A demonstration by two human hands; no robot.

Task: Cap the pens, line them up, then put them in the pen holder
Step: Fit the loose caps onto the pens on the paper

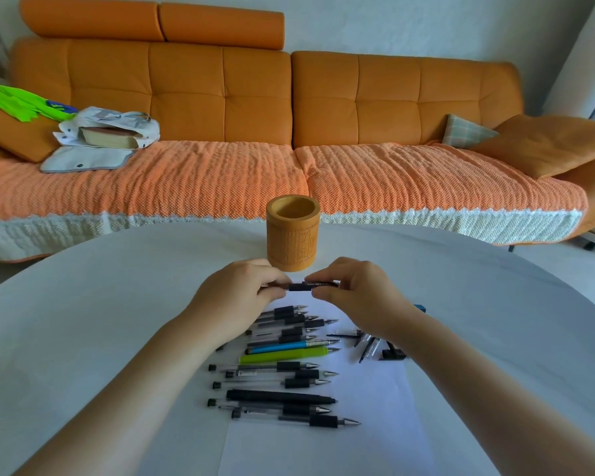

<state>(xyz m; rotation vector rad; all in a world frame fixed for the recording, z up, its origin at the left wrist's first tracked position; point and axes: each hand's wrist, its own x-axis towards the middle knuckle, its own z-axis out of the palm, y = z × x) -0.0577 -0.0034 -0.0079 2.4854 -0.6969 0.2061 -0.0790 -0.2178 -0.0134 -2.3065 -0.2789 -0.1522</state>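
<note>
A black-gripped pen (299, 286) is held level above the table between both hands. My left hand (236, 297) pinches its barrel end, and my right hand (354, 290) pinches the other end, where a clear cap seems to sit. Just behind them stands the round bamboo pen holder (292, 235), upright and empty. Below my hands several uncapped pens (289, 369) lie side by side on a white sheet (358, 441), tips pointing right; one is blue (282, 347), one green (282, 355). Several loose caps (371, 345) lie to the right, partly hidden by my right wrist.
The round white table (83, 321) extends to both sides. A small blue object (419, 308) peeks out behind my right wrist. Beyond the table is an orange sofa (289, 115) with a bag and book (110, 135) on its left seat.
</note>
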